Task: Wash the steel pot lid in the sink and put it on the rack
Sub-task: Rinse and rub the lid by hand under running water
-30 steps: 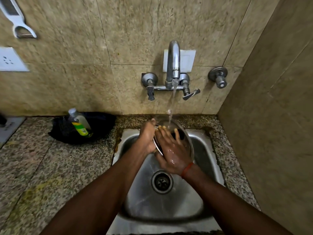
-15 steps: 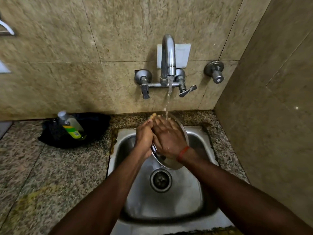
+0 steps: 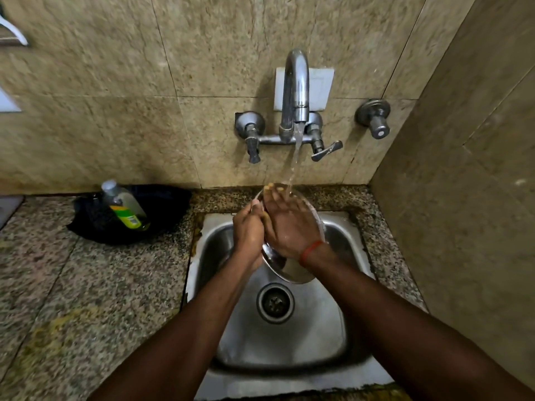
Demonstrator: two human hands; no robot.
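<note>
Steel pot lid (image 3: 289,270): held tilted on edge over the back half of the sink (image 3: 333,328), under the water stream (image 3: 295,160) from the wall tap (image 3: 295,91); lower rim just above the drain (image 3: 275,303), upper rim near the counter's back edge. Open basin in front of and beside the lid; side wall (image 3: 463,198) close on the right. Left hand (image 3: 248,230): clasped on the lid's left rim, fingers curled. Right hand (image 3: 289,224): flat, fingers spread against the lid's face, not gripping; red thread (image 3: 309,250) at wrist. Granite counter (image 3: 86,285) left, bearing bottle (image 3: 124,206) on dark cloth (image 3: 162,206).
</note>
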